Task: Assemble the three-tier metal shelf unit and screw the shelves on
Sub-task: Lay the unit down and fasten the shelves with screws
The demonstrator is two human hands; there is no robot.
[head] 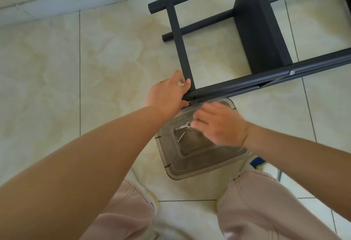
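Note:
The black metal shelf unit (254, 31) lies on its side on the tiled floor, with one black shelf panel (262, 36) fitted between its tubes. My left hand (167, 92) grips the corner where a flat crossbar (182, 50) meets the near tube (266, 80). A screw head (292, 72) shows on that tube. My right hand (220, 124) is blurred, hovering over a clear plastic box (199, 156). A small flat wrench (183, 126) and a loose screw (181, 137) lie in the box. Whether the right hand holds anything cannot be seen.
The floor is beige marbled tile (114, 69), with a grey wall base (57, 2) along the top left. My knees in pink trousers (266, 201) frame the box. A blue and white item (266, 165) lies at the right, beside my knee.

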